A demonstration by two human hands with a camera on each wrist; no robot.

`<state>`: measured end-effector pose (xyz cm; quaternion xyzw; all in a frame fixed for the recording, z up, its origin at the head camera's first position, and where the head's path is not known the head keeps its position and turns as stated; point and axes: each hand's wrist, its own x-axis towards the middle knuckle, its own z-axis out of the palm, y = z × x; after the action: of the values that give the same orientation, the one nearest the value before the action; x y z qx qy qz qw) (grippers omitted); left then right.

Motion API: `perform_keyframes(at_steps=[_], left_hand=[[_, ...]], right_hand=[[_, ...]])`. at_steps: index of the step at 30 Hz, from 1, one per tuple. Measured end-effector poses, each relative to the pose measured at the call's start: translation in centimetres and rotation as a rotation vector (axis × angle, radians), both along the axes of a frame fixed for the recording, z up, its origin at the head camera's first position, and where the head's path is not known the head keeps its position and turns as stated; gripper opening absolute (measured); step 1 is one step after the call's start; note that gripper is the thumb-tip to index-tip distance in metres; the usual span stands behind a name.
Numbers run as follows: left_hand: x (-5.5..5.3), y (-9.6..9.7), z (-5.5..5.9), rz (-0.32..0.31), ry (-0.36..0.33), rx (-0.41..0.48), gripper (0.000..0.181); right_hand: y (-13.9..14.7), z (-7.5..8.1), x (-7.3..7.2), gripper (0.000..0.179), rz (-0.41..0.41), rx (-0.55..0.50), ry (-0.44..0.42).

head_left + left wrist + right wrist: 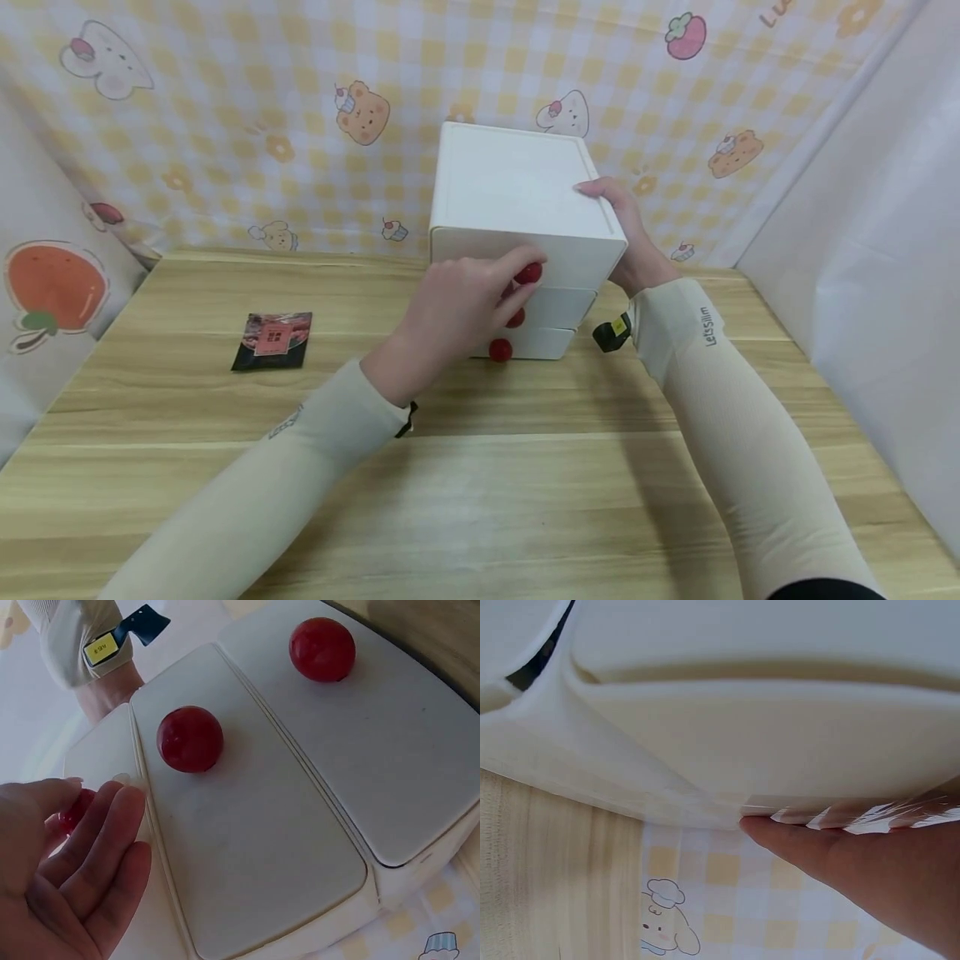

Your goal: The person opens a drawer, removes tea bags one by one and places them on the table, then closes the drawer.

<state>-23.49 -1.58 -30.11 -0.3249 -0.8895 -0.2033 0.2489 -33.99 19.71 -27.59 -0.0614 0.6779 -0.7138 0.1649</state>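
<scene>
A white three-drawer box (517, 179) stands on the table, each drawer front bearing a round red knob. My left hand (457, 304) is at the top drawer and pinches its knob (529, 272) between thumb and fingers; in the left wrist view the fingers partly cover this knob (75, 812). Below it, the middle knob (190, 739) and the bottom knob (322, 649) are free of the hand. My right hand (633, 237) rests against the box's right side, a digit lying over the top edge. Its fingers extend along the white wall in the right wrist view (870, 862).
A small black and red packet (272, 341) lies on the wooden table (465, 500), left of the box. Behind the box hangs a yellow checked cloth (300, 167) with cartoon prints. White cloth walls (862, 208) flank the table.
</scene>
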Motion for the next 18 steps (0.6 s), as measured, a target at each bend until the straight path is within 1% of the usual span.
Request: perform_keyframes(at_steps=[5, 7, 9, 11, 13, 16, 18], left_hand=[[0.2, -0.5, -0.5, -0.023, -0.015, -0.008, 0.039], [0.5, -0.8, -0.7, -0.019, -0.045, 0.003, 0.046], [0.7, -1.2, -1.0, -0.011, -0.087, 0.035, 0.049], [0.9, -1.5, -1.3, -0.002, -0.113, 0.070, 0.044], [1.1, -1.7, -1.7, 0.000, -0.117, 0.094, 0.035], [1.3, -1.9, -2.4, -0.016, -0.077, 0.092, 0.020], [1.4, -2.0, -2.7, -0.026, -0.048, 0.080, 0.014]], right_hand=[[0.0, 0.1, 0.1, 0.066, 0.005, -0.001, 0.002], [0.0, 0.1, 0.1, 0.067, 0.006, -0.008, -0.009], [0.0, 0.2, 0.1, 0.067, 0.005, -0.016, -0.018], [-0.1, 0.1, 0.1, 0.067, 0.004, -0.020, -0.023], [-0.1, 0.1, 0.1, 0.068, 0.000, -0.020, -0.023], [0.0, 0.1, 0.0, 0.069, -0.010, -0.013, -0.028], [0.0, 0.0, 0.0, 0.069, -0.012, -0.009, -0.031]])
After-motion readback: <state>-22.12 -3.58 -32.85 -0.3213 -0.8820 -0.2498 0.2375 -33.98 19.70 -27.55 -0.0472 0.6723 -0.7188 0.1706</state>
